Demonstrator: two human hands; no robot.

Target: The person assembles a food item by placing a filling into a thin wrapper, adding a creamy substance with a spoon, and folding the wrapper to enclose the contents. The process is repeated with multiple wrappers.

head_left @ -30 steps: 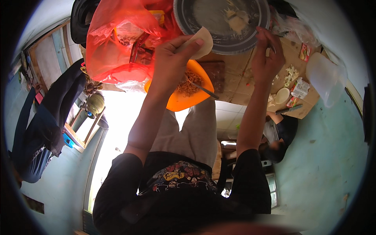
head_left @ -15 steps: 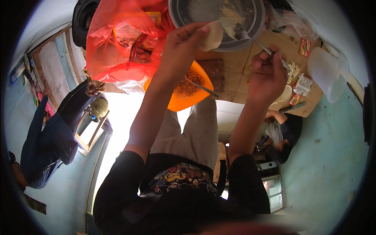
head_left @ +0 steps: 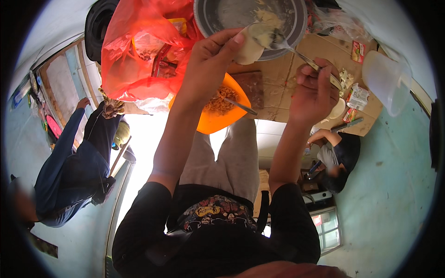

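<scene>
Between my left hand's thumb and fingers is a thin, pale, round dough wrapper. My right hand grips a metal spoon by its handle. The spoon's head rests at the wrapper's upper part, with whitish paste around it. Behind the wrapper is a round grey basin with pale paste smeared inside. Below my left wrist stands an orange bowl with a brown crumbly filling and another spoon leaning in it; my forearm hides part of the bowl.
A red plastic bag with packets lies left of the basin. Cardboard covers the table, bearing a brown board, a knife and small packets. A translucent jug stands far right. Two people are nearby.
The spoon's head has come from over the basin onto the wrapper. My right hand has moved slightly down. The person at left has shifted, an arm now raised higher.
</scene>
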